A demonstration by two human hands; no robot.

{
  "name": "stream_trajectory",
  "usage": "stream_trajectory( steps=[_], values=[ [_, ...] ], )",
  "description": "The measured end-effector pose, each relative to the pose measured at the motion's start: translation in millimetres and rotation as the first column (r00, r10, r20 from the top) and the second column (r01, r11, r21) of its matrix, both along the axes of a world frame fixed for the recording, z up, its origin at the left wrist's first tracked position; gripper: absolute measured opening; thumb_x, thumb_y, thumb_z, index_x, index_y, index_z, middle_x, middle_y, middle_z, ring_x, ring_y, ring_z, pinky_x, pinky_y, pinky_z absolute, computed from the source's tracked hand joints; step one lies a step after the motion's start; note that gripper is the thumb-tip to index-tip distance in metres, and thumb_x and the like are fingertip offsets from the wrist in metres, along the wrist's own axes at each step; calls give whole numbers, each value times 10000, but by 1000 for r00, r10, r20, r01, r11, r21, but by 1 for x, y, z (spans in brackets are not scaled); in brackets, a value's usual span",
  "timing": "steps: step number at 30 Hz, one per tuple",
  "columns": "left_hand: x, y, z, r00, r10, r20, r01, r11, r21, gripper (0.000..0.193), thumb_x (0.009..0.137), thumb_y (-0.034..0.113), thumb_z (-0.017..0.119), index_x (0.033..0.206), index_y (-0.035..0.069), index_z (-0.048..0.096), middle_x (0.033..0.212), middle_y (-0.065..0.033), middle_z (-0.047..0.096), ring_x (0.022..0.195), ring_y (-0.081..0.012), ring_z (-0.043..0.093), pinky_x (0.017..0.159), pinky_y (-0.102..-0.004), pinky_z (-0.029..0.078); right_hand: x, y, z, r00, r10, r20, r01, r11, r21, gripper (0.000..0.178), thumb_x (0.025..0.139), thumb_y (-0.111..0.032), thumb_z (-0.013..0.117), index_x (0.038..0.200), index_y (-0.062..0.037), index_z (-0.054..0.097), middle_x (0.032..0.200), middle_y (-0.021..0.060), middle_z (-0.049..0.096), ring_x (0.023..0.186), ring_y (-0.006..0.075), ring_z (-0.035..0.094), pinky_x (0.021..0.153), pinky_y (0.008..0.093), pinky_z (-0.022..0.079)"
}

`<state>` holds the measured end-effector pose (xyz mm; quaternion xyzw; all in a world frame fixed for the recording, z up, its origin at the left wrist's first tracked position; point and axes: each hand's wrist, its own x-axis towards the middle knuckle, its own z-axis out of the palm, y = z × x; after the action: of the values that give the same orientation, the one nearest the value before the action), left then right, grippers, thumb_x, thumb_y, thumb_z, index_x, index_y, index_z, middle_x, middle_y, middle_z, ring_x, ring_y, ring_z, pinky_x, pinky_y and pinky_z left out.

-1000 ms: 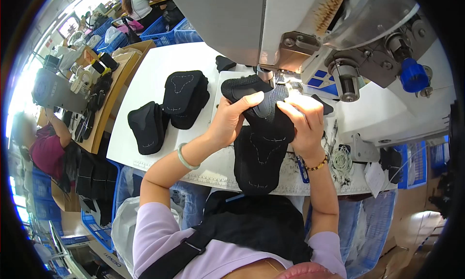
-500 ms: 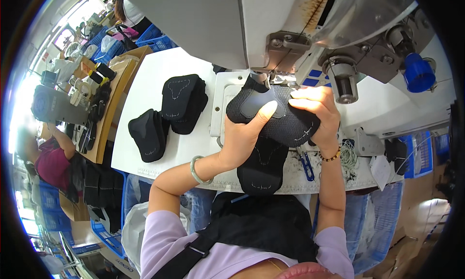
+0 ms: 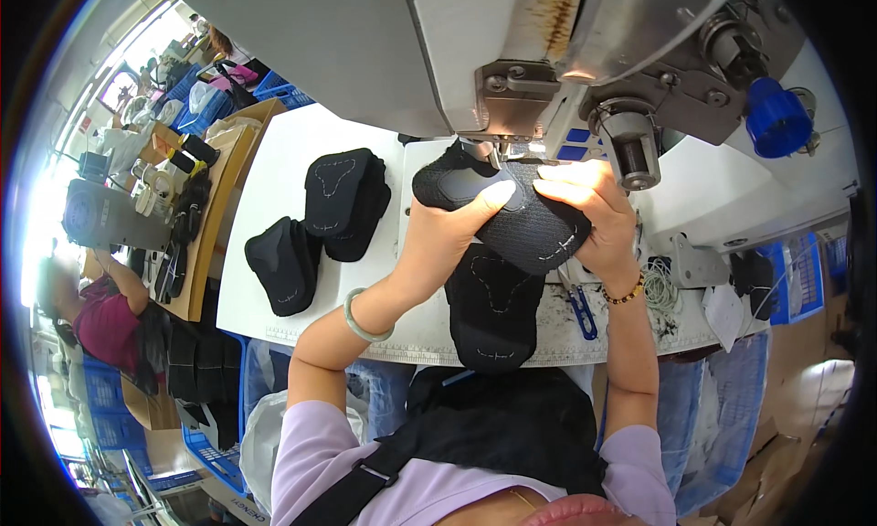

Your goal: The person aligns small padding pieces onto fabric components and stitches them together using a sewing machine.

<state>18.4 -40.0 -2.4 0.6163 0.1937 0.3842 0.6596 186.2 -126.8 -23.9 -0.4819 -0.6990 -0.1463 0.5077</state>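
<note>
Under the needle area of a sewing machine (image 3: pixel 493 142) lies a black padded fabric piece (image 3: pixel 530 229) with a smooth grey patch and white chalk marks. My left hand (image 3: pixel 443 233) grips its left side, thumb pressed on the patch. On its right side, my right hand (image 3: pixel 598 215) holds the edge, fingers on top. A stack of similar black pieces (image 3: pixel 493 316) with chalk outlines lies just below, at the table's front edge. Two more stacks, a chalk-marked one (image 3: pixel 343 197) and a smaller one (image 3: pixel 283 265), rest to the left of my left hand.
Blue-handled thread snips (image 3: pixel 581 311) lie by my right wrist, near a tangle of pale thread (image 3: pixel 660 288). The machine head overhangs the white table (image 3: pixel 274 174). Blue crates (image 3: pixel 731 416) stand below at right. A co-worker in a maroon top (image 3: pixel 110 320) sits at far left.
The held piece has turned a little and shifted slightly left under the machine, both hands moving with it. The whole view has also shifted slightly.
</note>
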Motion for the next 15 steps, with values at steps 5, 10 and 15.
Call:
stream_trajectory(
  steps=[5, 10, 15],
  values=[
    [-1, 11, -2, 999, -28, 26, 28, 1000, -5, 234, 760, 70, 656, 962, 18, 548, 868, -7, 570, 803, -80, 534, 752, -228, 438, -4, -1, 2, 999, -21, 48, 19, 999, 32, 299, 629, -70, 685, 928, -65, 666, 974, 66, 630, 888, 226, 563, 788, 325, 456],
    [-4, 23, -1, 989, -137, 62, 149, 949, -277, 121, 784, 72, 580, 897, 29, 577, 864, -27, 587, 798, -89, 559, 730, -241, 449, -10, -3, -3, 963, -131, 235, 102, 986, 131, 414, 548, -27, 561, 952, -66, 641, 965, 32, 597, 887, 211, 539, 806, 328, 434],
    [-4, 29, -1, 989, -118, 91, 142, 926, -351, 108, 812, 58, 541, 872, -16, 593, 850, -64, 599, 794, -110, 574, 727, -248, 466, -21, -5, -1, 935, -185, 302, 147, 979, 144, 393, 576, -6, 585, 960, -71, 637, 968, 21, 585, 891, 192, 538, 793, 321, 435]
  ],
)
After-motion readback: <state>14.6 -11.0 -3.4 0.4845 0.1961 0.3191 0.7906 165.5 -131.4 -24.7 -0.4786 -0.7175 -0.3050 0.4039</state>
